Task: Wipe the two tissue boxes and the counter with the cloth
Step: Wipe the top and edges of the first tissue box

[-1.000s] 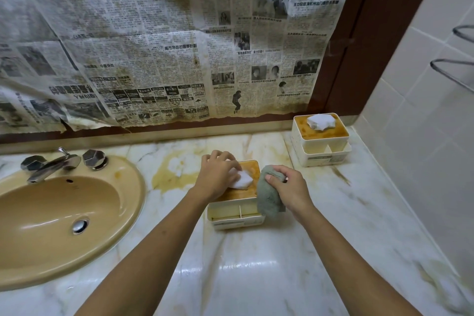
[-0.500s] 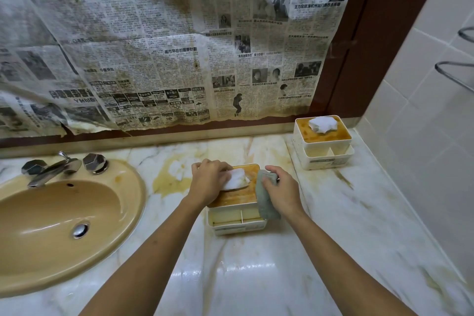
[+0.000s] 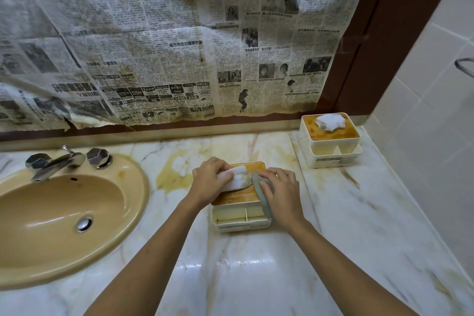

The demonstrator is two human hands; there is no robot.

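Cream tissue boxes (image 3: 241, 216) (image 3: 331, 147), two; cloth (image 3: 263, 196), one.

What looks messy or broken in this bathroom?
The newspaper hung behind the counter is stained brown and torn along its bottom edge, worst above the sink. A yellow-brown stain spreads on the counter between the sink and the nearer tissue box, like something that spilled and dried.
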